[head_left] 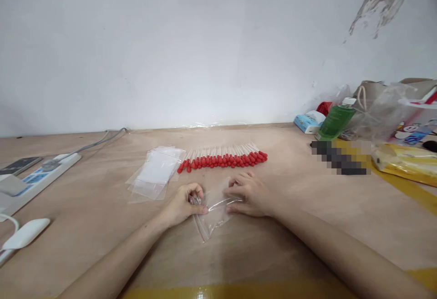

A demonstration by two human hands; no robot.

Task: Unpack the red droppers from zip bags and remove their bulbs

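Note:
A clear plastic zip bag (216, 210) lies between my two hands just above the table, its red-lined zip edge slanting down on the left. My left hand (186, 203) is closed on that zip end, with thumb and curled fingers pinching the film. At the opposite end, my right hand (251, 194) has its thumb and bent fingers on the bag. Beyond the hands lies a row of thin pale sticks with red tips (221, 159), the red ends toward me. A stack of flat clear zip bags (155, 171) rests to the left of the row.
On the left are a power strip (44, 180), a phone (22, 165) and a white plug-like device (30, 233). Toward the right stand a green bottle (336, 119), a tissue pack (309, 121), plastic bags (378, 112) and a yellow packet (406, 160). A white wall (205, 48) closes the back.

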